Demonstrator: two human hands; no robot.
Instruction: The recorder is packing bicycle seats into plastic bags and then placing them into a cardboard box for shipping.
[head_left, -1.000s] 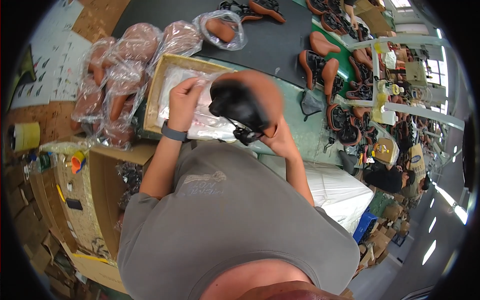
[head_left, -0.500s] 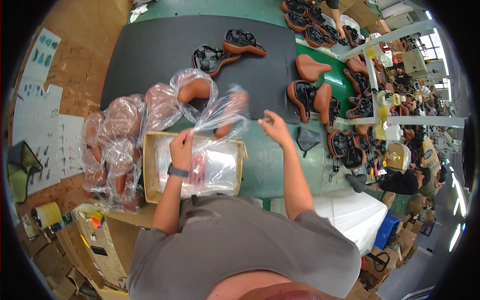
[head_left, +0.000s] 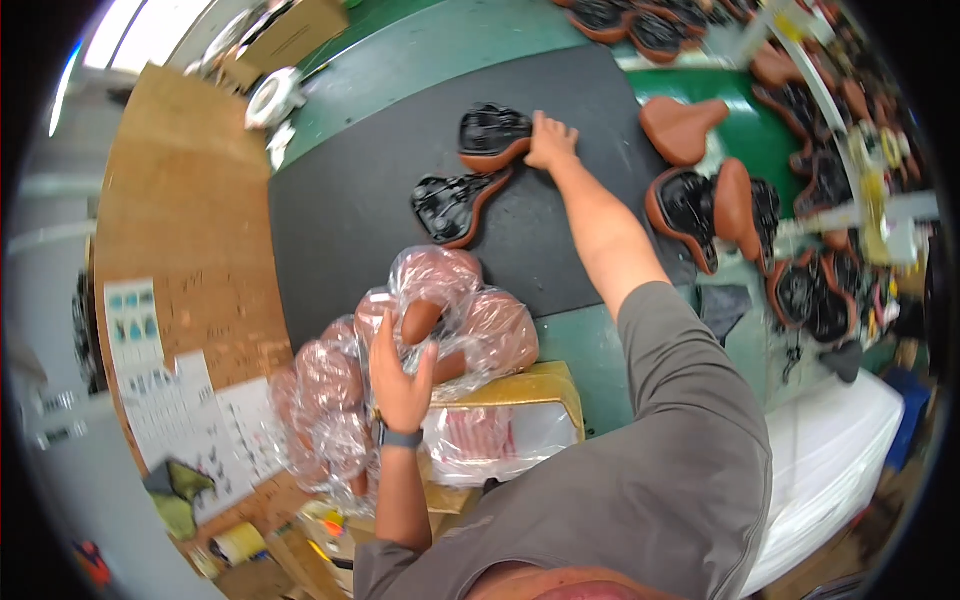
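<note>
My right hand reaches across the dark mat to the nose of the farther bicycle saddle, touching or nearly touching it. Its fingers are spread, and the saddle lies underside up, black with a brown rim. A second upturned saddle lies just nearer, its nose close to the first. My left hand, wearing a dark wristband, is open with the thumb apart. It hovers over a pile of plastic-wrapped brown saddles; another wrapped saddle lies to its right.
An open cardboard box of clear plastic bags stands before me. To the right lie a brown saddle, more saddles and a dark cloth. A wooden board with pinned sheets rises at left.
My left hand has let go of the plastic bag, and the wrapped saddle now lies with the pile. My right hand has moved far forward to the upturned saddle. The view has turned.
</note>
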